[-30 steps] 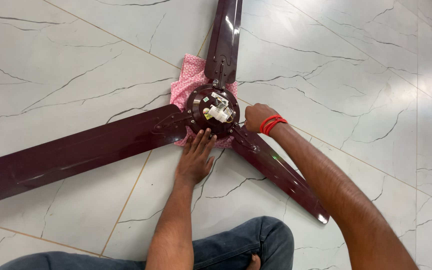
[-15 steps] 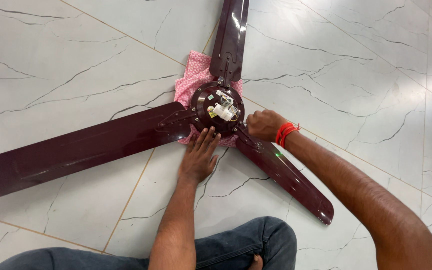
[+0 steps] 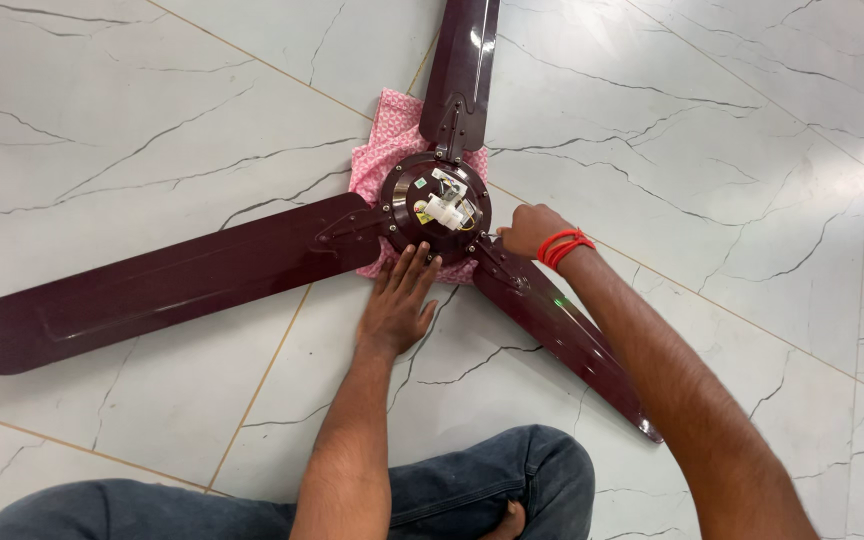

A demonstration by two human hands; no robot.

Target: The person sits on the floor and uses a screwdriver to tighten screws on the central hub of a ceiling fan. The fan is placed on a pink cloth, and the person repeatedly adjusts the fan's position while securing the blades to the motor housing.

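We have a maroon three-blade ceiling fan (image 3: 252,265) lying flat on the marble floor (image 3: 712,140), and we take its round motor hub (image 3: 436,208) as our landmark. The hub faces up, with a white wiring block (image 3: 446,208) showing at its centre, and a pink patterned cloth (image 3: 384,148) is spread beneath it, peeking out on the far and near sides.

Our left hand (image 3: 398,300) lies flat and open just on the near side of the hub, fingers spread, the tips touching the hub's rim and the cloth edge. It sits where it sat a second ago, pressing down as a brace. Our right hand (image 3: 528,230), with red thread bands (image 3: 564,246) at the wrist, is closed into a loose fist just right of the hub, over the root of the near-right blade (image 3: 562,325). Whether it pinches a small tool or a screw we cannot tell; the fingers hide it.

What has changed is that right hand: a second ago it was at the hub's near-right edge, and it has since slid a little outward along the blade bracket. We judge that the work has shifted to the fastening point where this blade meets the hub. Our knees, in blue jeans (image 3: 452,495), sit well near of the hub.
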